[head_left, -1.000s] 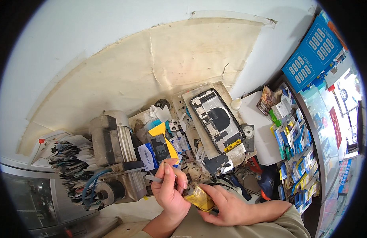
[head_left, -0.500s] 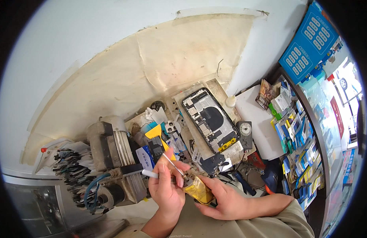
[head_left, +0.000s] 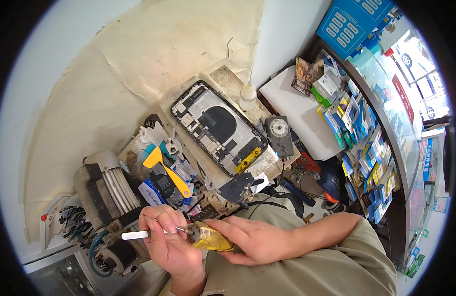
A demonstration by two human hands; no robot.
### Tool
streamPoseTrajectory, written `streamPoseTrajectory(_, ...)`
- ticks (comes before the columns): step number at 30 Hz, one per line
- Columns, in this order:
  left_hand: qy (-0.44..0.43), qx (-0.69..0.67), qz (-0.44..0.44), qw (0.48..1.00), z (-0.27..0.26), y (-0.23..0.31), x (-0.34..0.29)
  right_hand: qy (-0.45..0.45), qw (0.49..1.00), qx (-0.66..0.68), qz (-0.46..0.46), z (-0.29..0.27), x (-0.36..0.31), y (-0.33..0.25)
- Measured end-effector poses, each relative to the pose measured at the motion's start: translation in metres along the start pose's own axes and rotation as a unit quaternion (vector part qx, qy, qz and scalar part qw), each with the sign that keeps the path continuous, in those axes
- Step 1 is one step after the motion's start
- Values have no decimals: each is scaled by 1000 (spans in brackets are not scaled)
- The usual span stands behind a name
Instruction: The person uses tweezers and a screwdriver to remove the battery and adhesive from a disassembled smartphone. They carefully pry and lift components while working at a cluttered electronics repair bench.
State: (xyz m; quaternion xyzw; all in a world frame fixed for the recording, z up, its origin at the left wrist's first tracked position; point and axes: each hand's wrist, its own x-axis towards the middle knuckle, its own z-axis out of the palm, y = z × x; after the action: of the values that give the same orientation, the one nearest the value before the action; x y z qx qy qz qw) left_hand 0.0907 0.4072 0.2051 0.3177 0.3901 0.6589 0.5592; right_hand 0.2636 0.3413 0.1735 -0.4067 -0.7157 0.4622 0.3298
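My right hand (head_left: 257, 240) wraps around a yellow, tape-covered tool body (head_left: 213, 238), with a thin metal shaft at its left end. Close to that end, my left hand (head_left: 171, 241) is closed with bent fingers on a slim tool with a flat, pale handle (head_left: 135, 235) sticking out leftward. Its fingertips are by the metal shaft; whether they touch it I cannot tell. Beyond both hands, an opened phone housing (head_left: 215, 128) lies on the bench, inner side up, with a round black patch and a yellow strip at its near end.
A yellow scraper (head_left: 166, 172) lies among small parts left of the phone housing. Farther left stands a grey motor-like machine (head_left: 109, 185). A white bottle (head_left: 247, 96) and a dark box with a dial (head_left: 278, 135) are right of the housing. Boxed goods (head_left: 361, 123) fill the right side.
My view has swung, so the bench and housing look larger. Both hands now sit farther left in view, and the metal shaft points more sideways. Each hand keeps its tool.
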Motion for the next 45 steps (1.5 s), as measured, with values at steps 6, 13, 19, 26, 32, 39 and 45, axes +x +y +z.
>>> streamPoseTrajectory(6, -33, -42, 9, 999, -4, -5, 4, 14, 999, -21, -21, 8, 1, 4)
streamPoseTrajectory(13, 15, -38, -25, 999, 4, -6, 7, 6, 999, -36, 3, 8, 1, 2)
streamPoseTrajectory(19, 10, -9, 9, 1000, -3, -17, 10, 38, 999, -29, -14, 7, 3, 6)
streamPoseTrajectory(26, 126, -24, -33, 991, 1, -10, 10, 7, 993, 115, -16, -5, 1, 13)
streamPoseTrajectory(32, -18, 270, 106, 957, -58, -25, 7, -92, 894, 438, -3, -53, -35, 19)
streamPoseTrajectory(39, -83, 565, 232, 788, -45, -12, 6, -31, 973, 219, 63, -165, -56, 8)
streamPoseTrajectory(45, -185, 587, 333, 715, -3, 0, 22, 68, 986, -143, 49, -221, -27, -23)
